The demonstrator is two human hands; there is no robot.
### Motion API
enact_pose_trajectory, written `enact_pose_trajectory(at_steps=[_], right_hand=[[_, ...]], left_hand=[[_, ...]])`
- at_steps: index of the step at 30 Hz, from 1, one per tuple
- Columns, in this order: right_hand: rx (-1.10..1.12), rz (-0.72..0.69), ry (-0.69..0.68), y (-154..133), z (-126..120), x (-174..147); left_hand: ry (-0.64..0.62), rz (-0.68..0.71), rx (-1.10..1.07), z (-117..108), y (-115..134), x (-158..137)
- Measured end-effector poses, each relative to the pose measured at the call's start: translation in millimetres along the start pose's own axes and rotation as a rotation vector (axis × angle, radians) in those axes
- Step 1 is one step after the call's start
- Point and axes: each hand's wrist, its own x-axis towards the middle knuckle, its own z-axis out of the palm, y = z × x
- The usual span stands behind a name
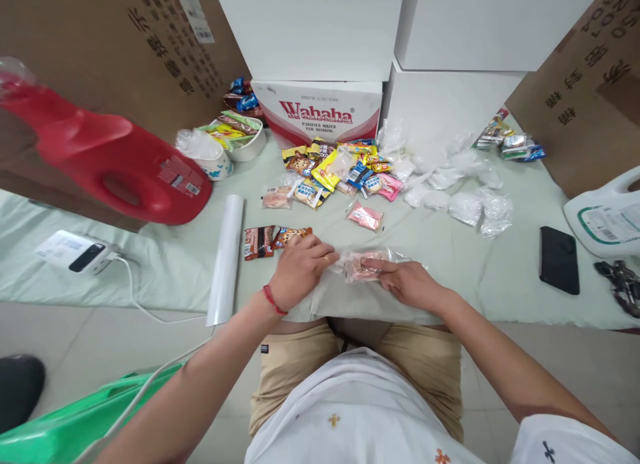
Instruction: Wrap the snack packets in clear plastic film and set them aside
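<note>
A clear plastic bag [400, 255] lies flat near the table's front edge with a pink snack packet [356, 269] inside it. My left hand [301, 269] is closed, its fingertips pinching the bag's left end. The fingers of my right hand [411, 284] press on the packet through the film and grip the bag from the right. Just beyond my left hand lie a brown snack packet [259, 243] and a cookie packet [287, 235], the latter partly hidden by the fingers. Another pink packet [365, 215] rests farther back.
Behind are a pile of mixed snack packets [325, 171] and crumpled clear bags [467, 204]. A plastic roll [226, 261] and red jug [125, 164] stand left. To the right are a phone [559, 260], keys [620, 284] and a white jug [607, 214]. A Wahaha carton [320, 131] backs the table.
</note>
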Motion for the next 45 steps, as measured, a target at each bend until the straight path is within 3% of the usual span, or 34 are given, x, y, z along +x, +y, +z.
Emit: enact_pose_trajectory(at_steps=[4,6,11,13,16,18,20,22,24,28,32,36,39,45], right_hand=[[-0.047,0.034,-0.017,3.3,7.5,1.0],[0.006,0.017,-0.020,6.6,7.1,-2.3],[0.476,-0.143,-0.010,18.3,-16.4,-23.4],[0.585,-0.002,0.147,27.7,-24.9,-32.0],[0.456,0.389,0.486,44.7,-24.8,-38.9],[0.284,0.534,0.493,52.8,-18.0,-40.5],[0.184,0.538,0.359,54.4,-11.5,-41.8],[0.169,0.522,0.308,48.4,-9.7,-42.4],[0.192,0.534,0.373,35.2,-12.0,-38.6],[0.191,0.530,0.473,-4.1,-9.4,-8.4],[0.097,0.489,0.438,-32.9,12.3,24.4],[0.127,0.256,0.471,-40.8,27.2,17.7],[0.146,0.158,0.481,-44.4,30.9,-1.8],[0.134,0.315,0.572,-34.8,27.9,-28.3]], left_hand=[[-0.164,0.098,-0.045,21.9,45.4,39.5],[-0.167,0.030,-0.051,41.2,61.8,50.8],[-0.094,-0.042,-0.039,65.7,73.1,51.6],[-0.099,-0.039,0.018,65.8,75.1,49.2],[-0.097,-0.042,0.055,64.5,79.5,48.6],[-0.032,-0.082,0.039,63.8,80.9,49.3],[0.080,-0.203,0.025,63.0,79.7,49.7],[0.147,-0.366,0.004,62.0,76.5,49.3],[0.121,-0.481,-0.043,61.2,73.6,48.3],[0.012,-0.552,-0.157,59.2,75.9,47.9],[-0.049,-0.761,-0.562,56.5,79.5,51.0],[-0.048,-0.909,-0.971,57.8,75.0,51.7],[-0.085,-0.918,-1.175,55.1,76.9,51.4],[-0.109,-0.756,-1.468,30.4,97.4,56.6]])
